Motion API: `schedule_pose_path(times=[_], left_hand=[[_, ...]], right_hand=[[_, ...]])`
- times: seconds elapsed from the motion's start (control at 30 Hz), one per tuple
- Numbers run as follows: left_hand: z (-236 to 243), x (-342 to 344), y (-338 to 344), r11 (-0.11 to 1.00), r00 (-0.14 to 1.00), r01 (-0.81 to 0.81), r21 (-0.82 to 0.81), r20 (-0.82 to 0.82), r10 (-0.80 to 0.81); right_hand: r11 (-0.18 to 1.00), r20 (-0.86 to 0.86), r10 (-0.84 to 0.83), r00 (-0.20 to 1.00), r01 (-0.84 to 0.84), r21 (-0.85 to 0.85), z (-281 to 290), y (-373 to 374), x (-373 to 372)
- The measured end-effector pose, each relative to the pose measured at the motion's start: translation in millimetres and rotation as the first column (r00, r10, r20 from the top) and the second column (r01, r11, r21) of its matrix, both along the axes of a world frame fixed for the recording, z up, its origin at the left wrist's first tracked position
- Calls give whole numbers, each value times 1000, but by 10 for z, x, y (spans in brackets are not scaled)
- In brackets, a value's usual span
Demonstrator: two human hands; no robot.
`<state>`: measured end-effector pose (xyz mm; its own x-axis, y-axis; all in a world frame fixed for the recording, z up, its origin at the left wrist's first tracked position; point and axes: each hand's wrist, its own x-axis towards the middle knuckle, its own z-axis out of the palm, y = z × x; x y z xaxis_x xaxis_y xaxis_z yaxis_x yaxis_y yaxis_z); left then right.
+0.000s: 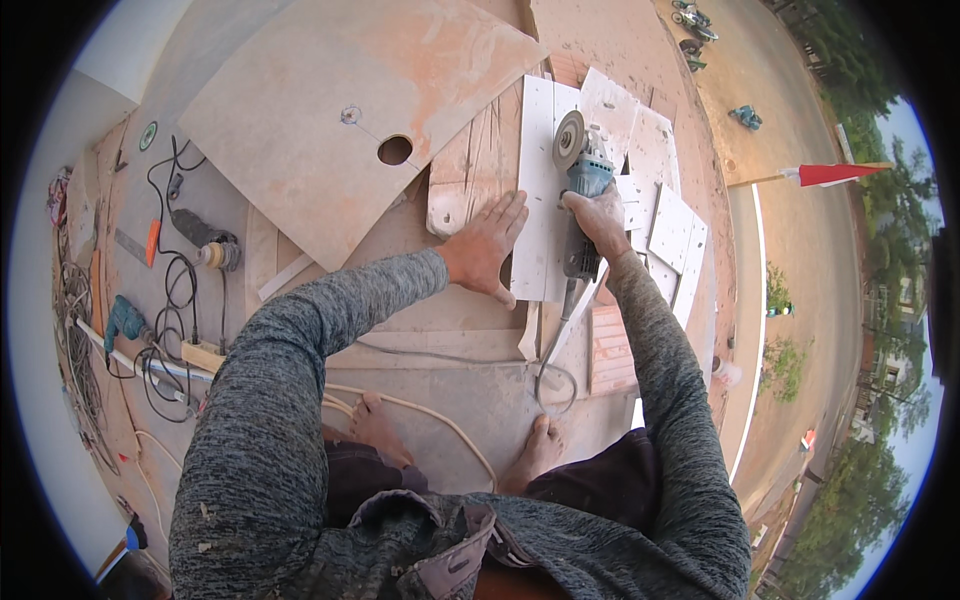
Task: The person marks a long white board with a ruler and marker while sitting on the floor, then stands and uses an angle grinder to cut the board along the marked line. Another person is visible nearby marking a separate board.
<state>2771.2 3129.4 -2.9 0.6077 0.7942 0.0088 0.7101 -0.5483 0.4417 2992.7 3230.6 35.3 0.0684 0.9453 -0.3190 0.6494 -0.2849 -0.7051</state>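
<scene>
My right hand (600, 222) is wrapped round the body of a blue and black angle grinder (588, 178). The grinder's round disc (569, 138) points away from me, over a long white board (537, 190) with small dark holes. From its rear end a cord (562, 340) runs back toward my feet. My left hand (485, 250) lies with its fingers spread, fingertips at the left edge of that white board. Beside it is a worn, cracked wooden board (470, 165). I cannot tell whether the disc is turning.
A large tile (300, 130) with a round hole lies at far left. Cut white pieces (672, 232) and a ribbed tile (611, 350) lie on the right. Another power tool (205, 240), a blue drill (124, 320) and tangled cables are at left. My bare feet stand near a hose (450, 425).
</scene>
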Motion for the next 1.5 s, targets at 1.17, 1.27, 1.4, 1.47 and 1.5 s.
schedule_pose_path(times=[1.17,1.27,1.4,1.47,1.5], left_hand=[[-52,-26,-10,1000,1000,0,19,30,0],[-28,-12,0,1000,999,6,9,34,-7],[-19,-16,4,1000,1000,10,10,9,-10],[-17,-26,0,1000,1000,9,9,9,-9],[-16,-30,1,1000,1000,10,-9,18,-10]], right_hand=[[1000,-38,8,999,-8,21,-76,399,-113],[999,-27,22,999,-21,43,-45,431,-103],[998,31,10,999,-12,61,-148,539,-75],[998,37,15,999,-17,58,-161,567,-88],[998,21,17,1000,-18,55,-168,578,-95]])
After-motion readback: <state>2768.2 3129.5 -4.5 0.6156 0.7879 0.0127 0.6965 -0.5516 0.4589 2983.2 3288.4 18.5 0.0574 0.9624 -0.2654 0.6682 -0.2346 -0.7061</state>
